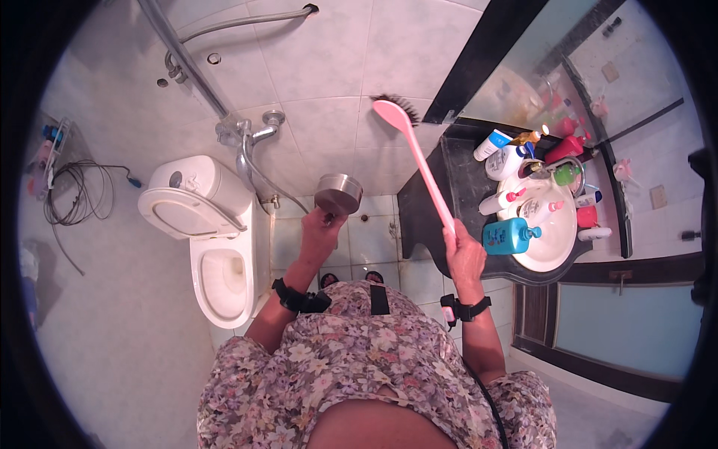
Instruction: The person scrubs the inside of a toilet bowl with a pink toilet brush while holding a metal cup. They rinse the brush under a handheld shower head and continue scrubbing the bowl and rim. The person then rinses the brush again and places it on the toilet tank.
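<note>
My left hand (318,234) grips a small round stainless-steel vessel (339,194) from below, probably by a handle that my fingers mostly hide. Its brushed side and flat round face show in front of the tiled wall; the inside cannot be seen. In my right hand (465,259) is the lower end of a long pink plastic scrub brush (425,168). The brush slants up to the left, and its dark bristles (412,109) are turned toward the wall tiles (325,126). Whether the bristles touch the tiles cannot be told.
On the left stands a white toilet (221,280) with its lid raised. A chrome shower mixer (247,134) with a hose is fixed to the wall. At right, pump bottles, including a blue one (506,236), crowd the black counter (463,191) around a white washbasin (552,255).
</note>
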The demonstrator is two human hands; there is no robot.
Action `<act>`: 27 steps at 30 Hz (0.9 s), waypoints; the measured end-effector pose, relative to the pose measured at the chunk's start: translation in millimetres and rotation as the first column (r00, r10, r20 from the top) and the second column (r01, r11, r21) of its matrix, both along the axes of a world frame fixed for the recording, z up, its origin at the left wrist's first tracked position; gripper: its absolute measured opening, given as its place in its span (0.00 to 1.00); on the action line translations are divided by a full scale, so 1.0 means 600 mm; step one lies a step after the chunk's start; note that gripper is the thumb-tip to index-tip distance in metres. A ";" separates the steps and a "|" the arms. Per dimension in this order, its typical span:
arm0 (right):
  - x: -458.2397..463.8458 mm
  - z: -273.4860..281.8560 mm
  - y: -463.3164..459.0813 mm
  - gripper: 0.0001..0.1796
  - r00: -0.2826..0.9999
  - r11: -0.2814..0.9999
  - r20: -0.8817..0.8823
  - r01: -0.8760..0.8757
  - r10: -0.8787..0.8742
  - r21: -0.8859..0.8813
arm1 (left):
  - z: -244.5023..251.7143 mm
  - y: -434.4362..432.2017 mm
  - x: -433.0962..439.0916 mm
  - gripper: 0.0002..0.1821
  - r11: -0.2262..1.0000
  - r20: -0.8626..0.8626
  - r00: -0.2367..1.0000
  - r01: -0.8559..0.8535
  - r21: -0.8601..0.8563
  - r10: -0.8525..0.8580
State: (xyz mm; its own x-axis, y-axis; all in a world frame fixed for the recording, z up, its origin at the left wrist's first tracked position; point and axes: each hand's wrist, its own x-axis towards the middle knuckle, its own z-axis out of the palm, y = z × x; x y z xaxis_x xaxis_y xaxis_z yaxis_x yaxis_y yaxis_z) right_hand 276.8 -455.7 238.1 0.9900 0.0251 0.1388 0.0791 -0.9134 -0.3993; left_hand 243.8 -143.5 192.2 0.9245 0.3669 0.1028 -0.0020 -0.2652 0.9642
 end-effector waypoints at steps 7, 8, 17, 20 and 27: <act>-0.019 0.003 0.046 0.16 0.995 0.990 0.031 -0.102 0.100 0.093 | 0.009 -0.007 -0.002 0.12 1.000 -0.009 1.000 0.019 0.009 -0.019; -0.014 0.005 0.059 0.14 0.989 0.982 0.021 -0.150 0.148 0.116 | 0.010 -0.010 -0.001 0.12 1.000 0.007 1.000 0.024 -0.005 -0.024; 0.007 0.007 -0.015 0.15 0.999 0.999 0.031 0.042 -0.042 0.018 | 0.009 -0.020 0.003 0.11 1.000 0.022 0.999 0.024 0.004 -0.024; -0.004 0.002 -0.041 0.19 0.996 0.997 0.034 0.077 -0.076 -0.015 | 0.007 -0.019 0.000 0.11 1.000 0.016 1.000 0.016 -0.010 -0.015; -0.019 0.004 0.028 0.17 0.993 0.988 0.058 -0.105 0.099 0.109 | 0.009 -0.027 0.004 0.11 1.000 -0.002 1.000 0.022 0.008 -0.022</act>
